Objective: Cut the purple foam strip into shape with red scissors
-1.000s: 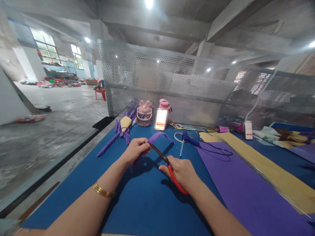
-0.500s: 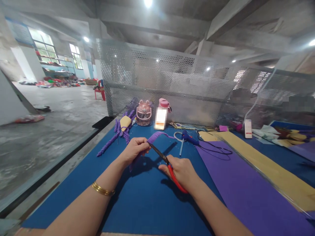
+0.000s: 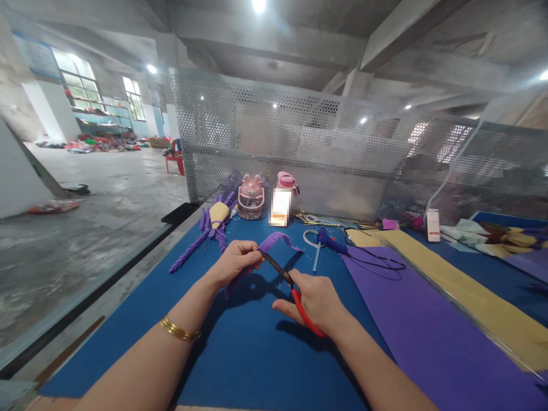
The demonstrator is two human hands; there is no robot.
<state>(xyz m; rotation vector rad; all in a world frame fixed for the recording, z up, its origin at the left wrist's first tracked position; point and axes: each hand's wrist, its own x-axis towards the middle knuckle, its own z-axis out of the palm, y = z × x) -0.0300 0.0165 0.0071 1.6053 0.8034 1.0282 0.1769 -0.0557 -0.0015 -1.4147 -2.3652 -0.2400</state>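
Note:
A narrow purple paper strip (image 3: pixel 274 240) is pinched in my left hand (image 3: pixel 237 261); one end curves away to the right over the table, the other hangs below the fingers. My right hand (image 3: pixel 317 299) grips red-handled scissors (image 3: pixel 302 311), thumb stretched out to the left. The dark blades reach up to the strip right beside my left fingertips. Whether the blades are parted at the strip is too small to tell.
Behind the strip lie a blue glue gun (image 3: pixel 331 241) with a cord and a pink water bottle (image 3: pixel 251 197). Purple braided stems (image 3: pixel 192 251) sit at the back left. Purple sheets (image 3: pixel 411 302) and yellow sheets (image 3: pixel 462 285) cover the right side of the blue table (image 3: pixel 274 365).
My right thumb has spread further from the scissors. The strip's free end has drawn slightly left and bends downward more. My left hand keeps its hold.

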